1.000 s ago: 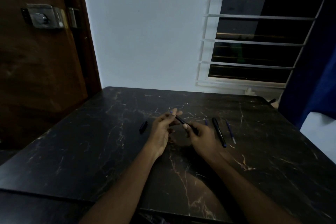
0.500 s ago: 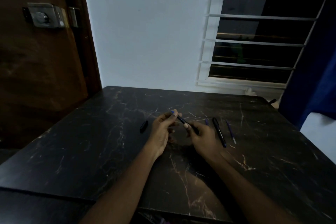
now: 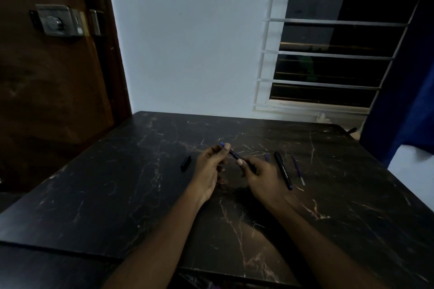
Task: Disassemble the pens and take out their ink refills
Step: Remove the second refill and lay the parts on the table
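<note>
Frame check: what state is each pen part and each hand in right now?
held pen: lifted off the table, between both hands.
left hand: pinches its blue end.
right hand: grips its barrel.
cap: off, lying on the table.
second pen: lying flat, not held.
loose refill: out, lying right of second pen.

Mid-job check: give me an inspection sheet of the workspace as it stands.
Surface: dark marble-patterned table.
Job's things: held pen above the table; second black pen and loose blue refill lying right of the hands; black cap lying left.
Clutter: small blue piece beside the second black pen, unclear.
Hands: left hand pinches the held pen's blue end; right hand grips its barrel.
Cables: nothing seen.
Surroundings: wooden door with lock, barred window, blue curtain.
</note>
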